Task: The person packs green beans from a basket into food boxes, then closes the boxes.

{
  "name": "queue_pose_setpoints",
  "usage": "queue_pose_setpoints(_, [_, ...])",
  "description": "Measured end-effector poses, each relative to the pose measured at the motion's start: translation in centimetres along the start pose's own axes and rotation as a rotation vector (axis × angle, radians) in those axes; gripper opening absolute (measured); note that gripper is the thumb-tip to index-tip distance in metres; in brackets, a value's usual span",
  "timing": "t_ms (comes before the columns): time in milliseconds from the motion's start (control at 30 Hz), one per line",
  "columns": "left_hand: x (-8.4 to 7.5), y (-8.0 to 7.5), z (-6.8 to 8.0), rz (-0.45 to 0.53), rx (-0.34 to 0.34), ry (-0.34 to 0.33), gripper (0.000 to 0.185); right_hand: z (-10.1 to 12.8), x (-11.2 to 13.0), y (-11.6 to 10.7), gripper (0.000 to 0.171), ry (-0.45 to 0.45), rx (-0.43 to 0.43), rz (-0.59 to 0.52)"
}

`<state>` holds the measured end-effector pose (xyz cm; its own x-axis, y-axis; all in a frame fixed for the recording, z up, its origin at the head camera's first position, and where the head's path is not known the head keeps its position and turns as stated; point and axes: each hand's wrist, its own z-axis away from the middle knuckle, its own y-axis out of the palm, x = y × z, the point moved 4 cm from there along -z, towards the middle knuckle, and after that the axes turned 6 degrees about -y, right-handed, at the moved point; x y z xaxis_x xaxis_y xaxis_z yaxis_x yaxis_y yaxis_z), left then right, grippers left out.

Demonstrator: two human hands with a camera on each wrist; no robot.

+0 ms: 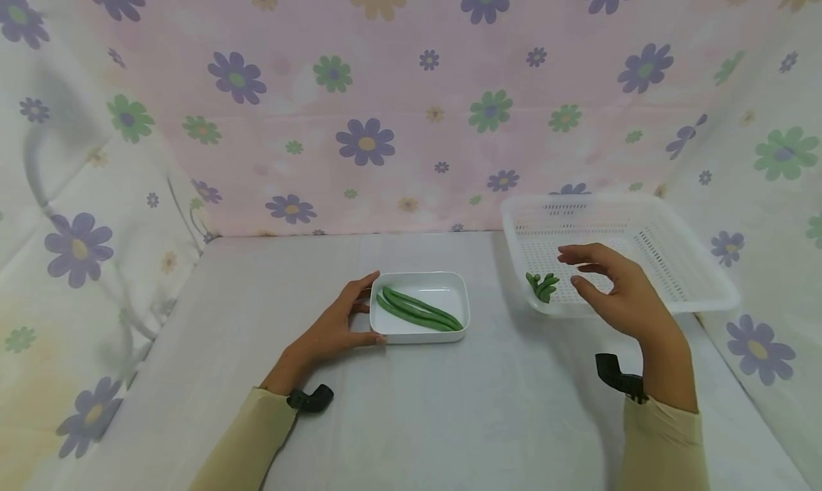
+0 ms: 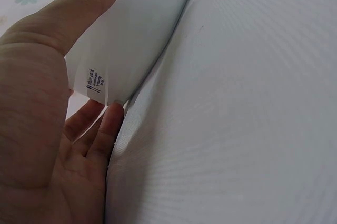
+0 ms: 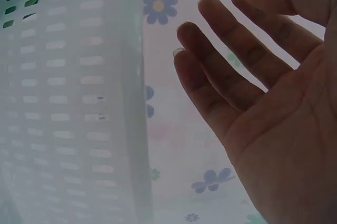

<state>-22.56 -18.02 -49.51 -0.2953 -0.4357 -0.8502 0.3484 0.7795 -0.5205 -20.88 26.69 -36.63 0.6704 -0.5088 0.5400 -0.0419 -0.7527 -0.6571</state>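
1. From my head feed, the white dish (image 1: 420, 338) sits on the table (image 1: 462, 412) just below centre, toward 6 o'clock.
2. My left hand (image 1: 329, 329) grips the dish at its 9 o'clock end, thumb at the near corner and fingers round the far one. The left wrist feed shows small print (image 2: 95, 80) on the dish's outer wall.
3. Long green beans (image 1: 411, 312) lie in the dish, slanting from its 10 o'clock to its 4 o'clock.
4. My right hand (image 1: 615, 291) is raised at 4 o'clock, holding nothing, thumb and fingers apart. On its wrist feed, a gap separates the fingers from the basket wall.
5. That white slotted basket (image 1: 700, 305) stands at 3 to 4 o'clock; a green bunch (image 1: 543, 288) is in its 7 o'clock corner.
6. The two hands are well apart.
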Motion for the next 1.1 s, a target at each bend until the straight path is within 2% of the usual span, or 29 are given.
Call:
queue_pose_setpoints(100, [1.2, 0.1, -0.2, -0.021, -0.004, -0.004, 0.119, 0.3, -0.9, 0.6, 0.043, 0.030, 0.071, -0.018])
queue_pose_setpoints(233, [1.6, 0.1, -0.3, -0.026, -0.007, -0.006, 0.119, 0.5, -2.0, 1.4, 0.036, 0.070, 0.164, -0.035])
queue_pose_setpoints(300, [1.3, 0.1, -0.2, -0.012, -0.007, -0.002, 0.119, 0.6, -2.4, 1.8, 0.033, 0.090, 0.191, -0.030])
queue_pose_setpoints(533, [-1.6, -0.3, 0.4, 0.017, 0.013, -0.001, 0.114, 0.7, -3.1, 2.3, 0.023, 0.147, 0.215, -0.022])
queue_pose_setpoints(667, [-1.8, -0.4, 0.4, 0.009, 0.013, 0.006, 0.112, 0.5, -3.1, 2.5, 0.020, 0.163, 0.211, -0.022])
queue_pose_setpoints(767, [-1.6, -0.4, 0.3, 0.005, 0.014, 0.009, 0.113, 0.4, -3.1, 2.5, 0.021, 0.154, 0.202, -0.015])
queue_pose_setpoints(1000, [1.6, 0.1, -0.4, -0.021, 0.006, 0.005, 0.120, 0.3, -3.2, 2.6, 0.021, 0.171, 0.200, -0.001])
queue_pose_setpoints(1100, [1.7, 0.0, -0.4, -0.027, 0.010, 0.006, 0.119, 0.3, -3.2, 2.6, 0.021, 0.169, 0.195, 0.000])
